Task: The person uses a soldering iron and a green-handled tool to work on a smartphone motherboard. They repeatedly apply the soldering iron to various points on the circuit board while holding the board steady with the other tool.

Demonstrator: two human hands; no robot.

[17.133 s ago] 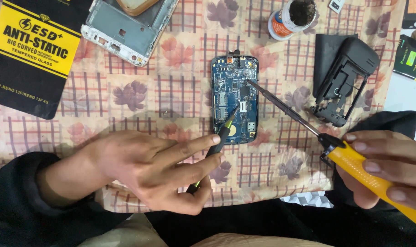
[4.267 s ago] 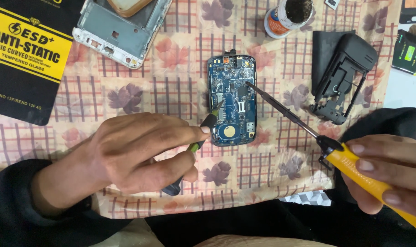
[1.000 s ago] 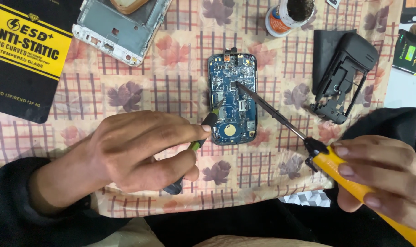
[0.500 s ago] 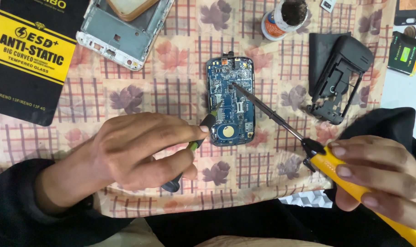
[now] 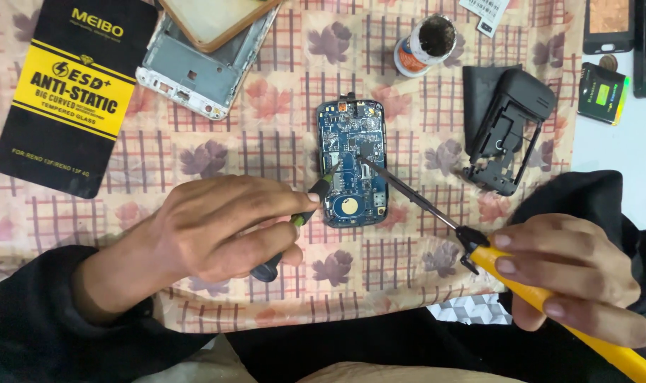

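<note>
Since the earlier frame, the iron's tip has slid up the board toward its middle. At far left lies a black-and-yellow package (image 5: 71, 92), beside it a white phone frame (image 5: 195, 67). My left hand (image 5: 223, 230) is closed on a small green-handled tool (image 5: 294, 223), its point pressed to the blue circuit board (image 5: 351, 163) at the cloth's centre, seemingly to steady it. My right hand (image 5: 571, 280) grips the yellow soldering iron (image 5: 479, 248), held low so its tip meets the board. A black housing (image 5: 511, 128) lies to the right.
</note>
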